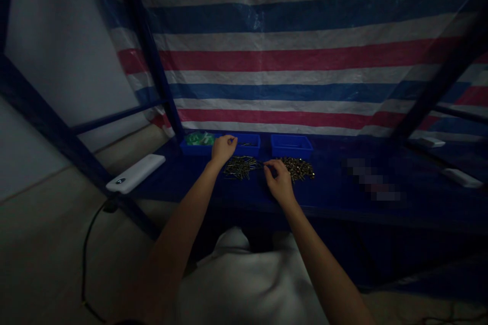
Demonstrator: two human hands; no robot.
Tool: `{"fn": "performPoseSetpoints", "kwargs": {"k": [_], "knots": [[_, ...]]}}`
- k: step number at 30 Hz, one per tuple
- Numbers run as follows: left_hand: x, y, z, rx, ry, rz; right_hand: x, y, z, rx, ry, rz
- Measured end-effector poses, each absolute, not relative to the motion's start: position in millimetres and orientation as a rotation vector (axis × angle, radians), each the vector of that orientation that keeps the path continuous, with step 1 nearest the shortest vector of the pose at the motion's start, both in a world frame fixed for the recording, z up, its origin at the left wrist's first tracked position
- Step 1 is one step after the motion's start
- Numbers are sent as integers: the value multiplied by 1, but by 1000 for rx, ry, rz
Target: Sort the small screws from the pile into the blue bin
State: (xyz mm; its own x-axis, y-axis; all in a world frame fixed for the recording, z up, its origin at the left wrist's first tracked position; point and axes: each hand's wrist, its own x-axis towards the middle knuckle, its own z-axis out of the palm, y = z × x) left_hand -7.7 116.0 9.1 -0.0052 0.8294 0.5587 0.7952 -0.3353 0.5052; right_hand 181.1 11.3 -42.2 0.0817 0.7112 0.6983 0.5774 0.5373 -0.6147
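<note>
My left hand (224,149) is raised at the front edge of a blue bin (256,148), its fingers closed in a pinch. Anything between those fingertips is too small to make out. Below it, a pile of thin metal pins or screws (240,167) lies loose on the blue table. My right hand (281,182) rests low between this pile and a heap of short brass-coloured metal pieces (301,168). Its thumb and fingers come together at the right end of the pins, and what they hold is unclear in the dim light. Some thin metal pieces lie inside the bin.
A second blue bin (292,146) stands behind the brass-coloured heap. Green plastic packaging (200,138) sits in a bin at left. A white oblong device (136,173) with a cable lies at the table's left end. Blue frame posts (147,56) and a striped sheet (263,61) enclose the back.
</note>
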Motion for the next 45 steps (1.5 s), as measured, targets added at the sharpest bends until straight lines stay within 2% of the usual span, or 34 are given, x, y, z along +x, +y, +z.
{"fn": "performPoseSetpoints", "kwargs": {"k": [12,23,28,33,38,45], "knots": [[-4,22,-31,1382,1328,1656,161,16,-36,-1708,-1866,-231],[-8,22,-40,1396,1270,1619,150,24,-29,-1844,-1940,-244],[-4,17,-38,1433,1322,1714,153,17,-23,-1762,-1788,-191],[11,6,-27,1410,1283,1691,147,5,-16,-1456,-1600,-76],[24,-2,-13,1358,1137,1574,135,-9,-17,-1190,-1607,43],[27,-6,-16,1304,1123,1682,131,-14,-21,-1061,-1644,218]]}}
